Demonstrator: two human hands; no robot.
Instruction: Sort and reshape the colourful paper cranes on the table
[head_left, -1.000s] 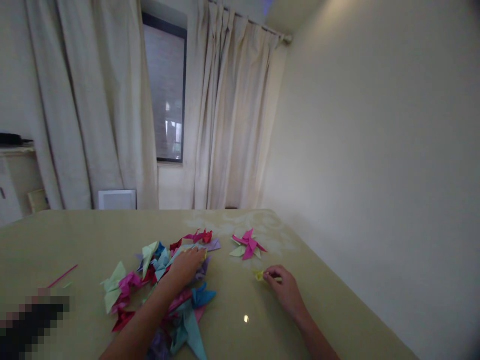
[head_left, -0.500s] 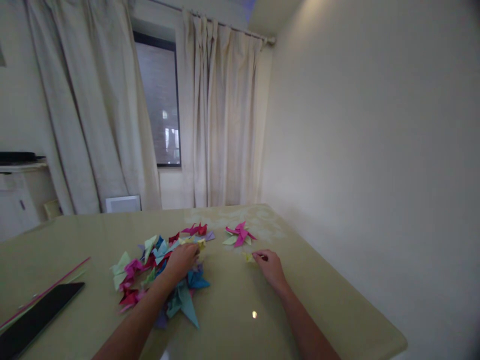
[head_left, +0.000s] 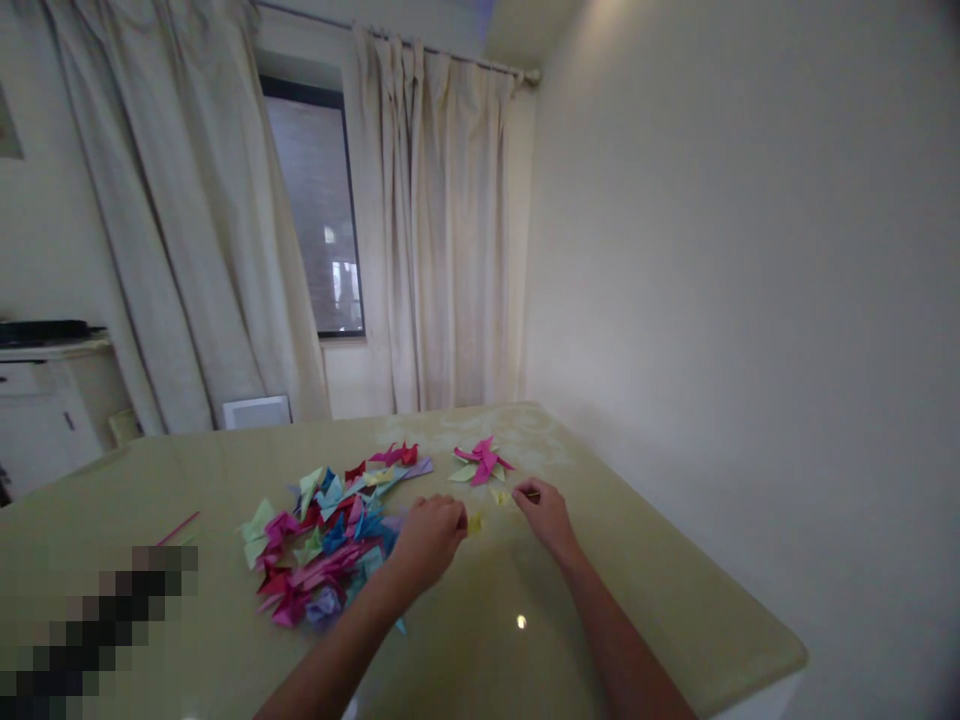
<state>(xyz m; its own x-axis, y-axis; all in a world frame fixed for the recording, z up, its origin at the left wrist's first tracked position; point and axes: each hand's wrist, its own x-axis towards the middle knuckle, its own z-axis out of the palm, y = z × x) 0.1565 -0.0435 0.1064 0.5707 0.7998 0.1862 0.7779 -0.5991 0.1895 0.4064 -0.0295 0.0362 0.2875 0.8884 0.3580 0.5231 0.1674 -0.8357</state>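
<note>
My left hand [head_left: 433,540] has its fingertips pinched on a small yellow origami crane [head_left: 475,523], which sticks out to the right just above the table. To the right, my right hand [head_left: 546,512] is closed in a pinch at another yellow origami crane [head_left: 501,496]; the fingers partly cover it. Left of my left hand spreads a heap of origami cranes [head_left: 352,555] in pink, red, blue, green and purple, partly hidden by my forearm. Beyond my right hand lies a small group of pink and pale green cranes [head_left: 482,463], fanned out like a star.
The pale glossy table [head_left: 637,610] ends at a white wall on the right. A thin pink stick [head_left: 180,526] lies at left beside a pixelated dark shape [head_left: 97,630]. A white-framed panel [head_left: 256,412] stands behind the far edge, before the curtains.
My left hand has moved right, away from the heap, with a yellow crane between its fingers. My right hand stays near the same spot. The view has shifted slightly.
</note>
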